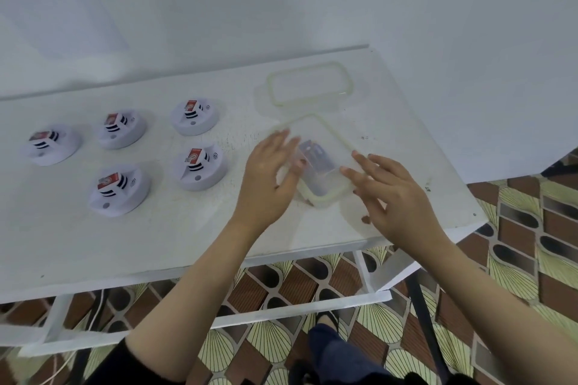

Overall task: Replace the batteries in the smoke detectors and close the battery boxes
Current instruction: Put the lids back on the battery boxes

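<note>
Head view. Both of my hands flank a clear battery box (325, 197) with a green rim, which sits on the white worktop (156, 244) right of its middle, well in from the right edge. My left hand (269, 172) lies flat against the box's left side, fingers straight and together, thumb reaching over the top. My right hand (391, 197) has its fingers spread and straight, fingertips touching the box's right rim; neither hand curls round anything. Dark, blurred shapes (309, 156) show through the clear plastic; I cannot tell what they are. A second green-rimmed clear container (309, 84) lies just beyond it, toward the far right corner. Five white smoke detectors occupy the left half: three in a far row (51, 144) (122, 128) (195, 117), two nearer the front edge (119, 191) (200, 167). A red battery (194, 156) stands tilted out of each one.
</note>
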Action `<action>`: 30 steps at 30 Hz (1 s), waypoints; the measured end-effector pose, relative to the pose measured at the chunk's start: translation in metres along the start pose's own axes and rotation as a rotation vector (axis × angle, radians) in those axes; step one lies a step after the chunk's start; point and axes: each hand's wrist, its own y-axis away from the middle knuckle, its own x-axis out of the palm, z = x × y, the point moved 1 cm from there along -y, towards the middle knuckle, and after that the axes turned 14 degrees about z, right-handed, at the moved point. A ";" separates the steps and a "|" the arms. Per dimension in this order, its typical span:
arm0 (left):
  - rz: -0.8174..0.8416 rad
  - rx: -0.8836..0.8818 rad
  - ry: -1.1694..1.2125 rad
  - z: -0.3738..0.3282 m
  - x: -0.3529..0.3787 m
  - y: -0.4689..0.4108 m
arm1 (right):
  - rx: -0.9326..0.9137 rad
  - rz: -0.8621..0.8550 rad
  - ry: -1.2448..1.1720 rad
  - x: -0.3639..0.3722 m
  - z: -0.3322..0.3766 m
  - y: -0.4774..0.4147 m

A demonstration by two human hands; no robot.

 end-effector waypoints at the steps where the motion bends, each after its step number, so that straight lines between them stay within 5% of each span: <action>1: -0.014 -0.097 0.046 0.003 0.000 -0.001 | 0.045 0.015 -0.078 0.002 0.001 0.003; 4: 0.038 -0.310 0.288 0.011 -0.003 -0.002 | 0.248 0.001 -0.446 0.008 0.015 0.015; 8: 0.007 -0.274 0.409 0.018 -0.006 0.003 | 0.392 -0.036 -0.741 0.006 0.033 0.014; 30: -0.152 -0.262 0.315 -0.015 0.028 0.013 | 0.383 0.189 -0.987 -0.016 -0.041 -0.070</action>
